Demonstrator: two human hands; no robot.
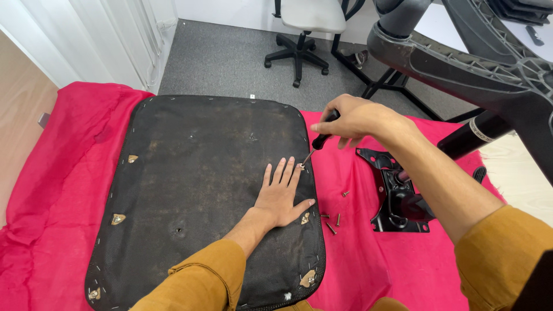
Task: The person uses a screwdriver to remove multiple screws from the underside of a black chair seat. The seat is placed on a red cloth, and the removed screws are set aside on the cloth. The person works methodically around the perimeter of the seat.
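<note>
Pressing flat with fingers spread, the left hand [280,198] is steadying the black seat underside [196,190] while the right hand [352,118], fist wrapped around a black-handled screwdriver [320,138], is angling its shaft down-left to the edge screw [302,166] beside the left fingertips.

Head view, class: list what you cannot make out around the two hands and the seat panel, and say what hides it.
- Screwdriver handle: mostly wrapped by the right hand.
- Screw head at the tip: too small, beside the left hand fingertips.
- Black seat panel near edge: cut off by the frame bottom and a sleeve.
- Black metal bracket: partly behind the right forearm.
</note>
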